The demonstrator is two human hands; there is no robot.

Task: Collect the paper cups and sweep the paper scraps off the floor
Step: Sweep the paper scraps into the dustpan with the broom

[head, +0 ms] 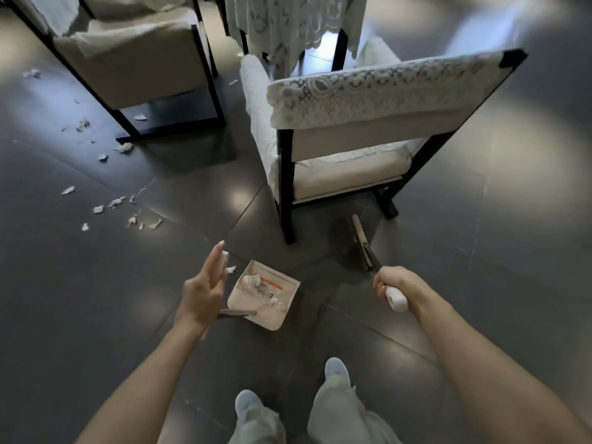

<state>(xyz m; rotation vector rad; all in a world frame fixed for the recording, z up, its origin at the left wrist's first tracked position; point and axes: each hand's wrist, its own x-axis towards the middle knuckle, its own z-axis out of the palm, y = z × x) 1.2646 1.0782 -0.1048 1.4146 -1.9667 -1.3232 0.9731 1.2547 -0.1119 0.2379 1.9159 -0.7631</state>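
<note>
My right hand [389,285] grips the white handle of a broom [363,243], whose blurred head reaches the floor by the near chair's front leg. My left hand [205,283] is open with straight fingers just left of a white dustpan [282,310] that lies on the floor. The dustpan holds crumpled paper and a piece with an orange strip. Its grey handle rod [238,312] runs behind my left wrist. Several white paper scraps [117,201] are scattered over the dark floor at the left, and one scrap [231,269] lies beside the dustpan. I see no whole paper cup.
A white-cushioned chair with black legs and a lace cover [349,129] stands straight ahead. A second chair [134,68] stands at the back left with scraps [123,147] around its base. A lace-draped table [288,24] is behind them. My feet [248,402] are at the bottom.
</note>
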